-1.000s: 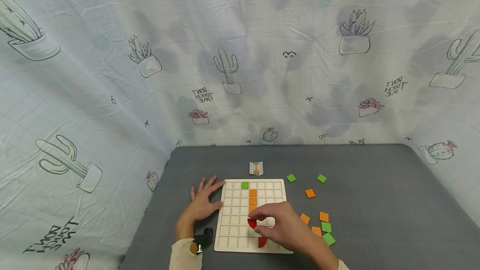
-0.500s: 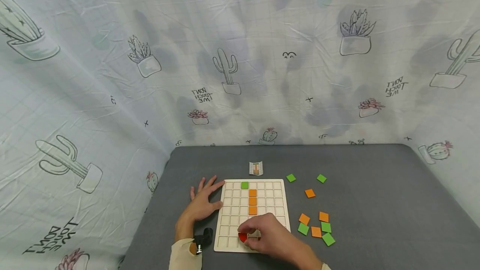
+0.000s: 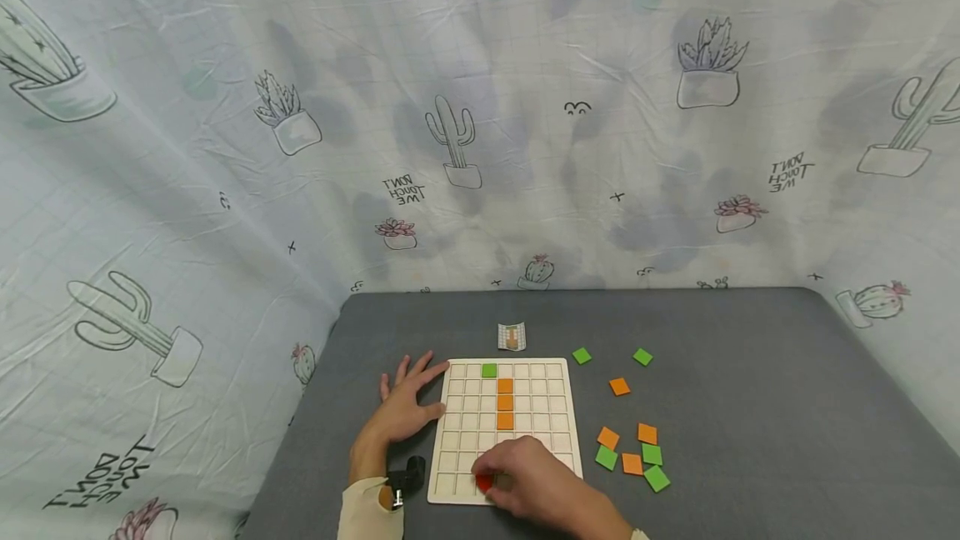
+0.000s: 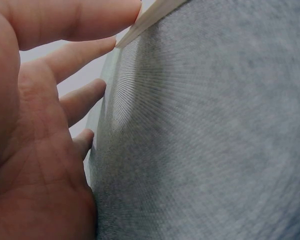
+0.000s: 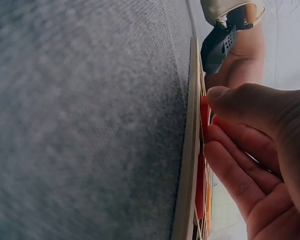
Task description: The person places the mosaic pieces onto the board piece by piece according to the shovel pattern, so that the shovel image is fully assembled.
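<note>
A pale square-grid board [image 3: 459, 438] lies on the grey table. My left hand [image 3: 405, 408] rests beside its left edge, fingers spread, with the index fingertip and thumb at the rim. Over the front row, my right hand [image 3: 536, 477] pinches a red tile with a rounded edge [image 3: 484, 482] between thumb and fingers, down at the board. In the right wrist view a second red tile [image 5: 200, 185] lies on the board beside it; the right hand hides it in the head view. One green tile [image 3: 490, 370] and a column of three orange tiles [image 3: 506, 402] sit in grid squares.
Loose green tiles [image 3: 657, 478] and orange tiles [image 3: 632, 464] lie scattered to the board's right. Behind the board is a small printed card [image 3: 512, 337]. A cactus-print cloth [image 3: 525, 148] hangs around the back and left of the table.
My right hand has carried the red tile left and toward the board's front row, then lowered slightly. A green tile right of the board came into view. My left hand stays still.
</note>
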Demonstrator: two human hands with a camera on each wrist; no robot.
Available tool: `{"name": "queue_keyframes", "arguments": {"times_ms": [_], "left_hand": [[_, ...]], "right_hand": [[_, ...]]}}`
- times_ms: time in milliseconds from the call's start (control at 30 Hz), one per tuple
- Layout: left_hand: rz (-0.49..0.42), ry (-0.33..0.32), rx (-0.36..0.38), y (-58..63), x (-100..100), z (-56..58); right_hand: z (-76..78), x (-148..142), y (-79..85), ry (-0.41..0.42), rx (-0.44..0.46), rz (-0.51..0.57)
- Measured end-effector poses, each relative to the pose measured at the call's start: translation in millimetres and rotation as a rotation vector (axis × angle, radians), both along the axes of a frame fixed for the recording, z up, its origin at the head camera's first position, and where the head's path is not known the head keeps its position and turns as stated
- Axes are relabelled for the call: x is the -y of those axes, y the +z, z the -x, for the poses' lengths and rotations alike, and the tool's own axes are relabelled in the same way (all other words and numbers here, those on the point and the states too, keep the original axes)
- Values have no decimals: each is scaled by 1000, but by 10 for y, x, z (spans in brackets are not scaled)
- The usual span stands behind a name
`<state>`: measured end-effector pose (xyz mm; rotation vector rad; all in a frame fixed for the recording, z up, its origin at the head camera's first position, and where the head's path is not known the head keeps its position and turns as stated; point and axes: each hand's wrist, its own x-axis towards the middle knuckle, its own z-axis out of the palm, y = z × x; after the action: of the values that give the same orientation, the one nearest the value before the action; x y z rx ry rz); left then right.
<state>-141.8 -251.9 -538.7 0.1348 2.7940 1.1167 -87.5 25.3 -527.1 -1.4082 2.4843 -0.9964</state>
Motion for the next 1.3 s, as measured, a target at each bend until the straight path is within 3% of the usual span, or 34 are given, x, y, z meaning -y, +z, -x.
{"name": "queue_keyframes", "arguments": {"times_ms": [400, 733, 1000, 1300], "left_hand": [[-15, -17, -6, 1, 11, 0], [-13, -10, -4, -1, 9, 0], [-13, -10, 1, 3, 10, 0], [-26, -12, -9, 19, 9, -2]], "right_hand": [[10, 101, -22, -8, -78, -3], [14, 87, -7, -25, -42, 19], [21, -133, 72, -96, 143, 126], [5, -560, 128, -158, 190, 217]]}}
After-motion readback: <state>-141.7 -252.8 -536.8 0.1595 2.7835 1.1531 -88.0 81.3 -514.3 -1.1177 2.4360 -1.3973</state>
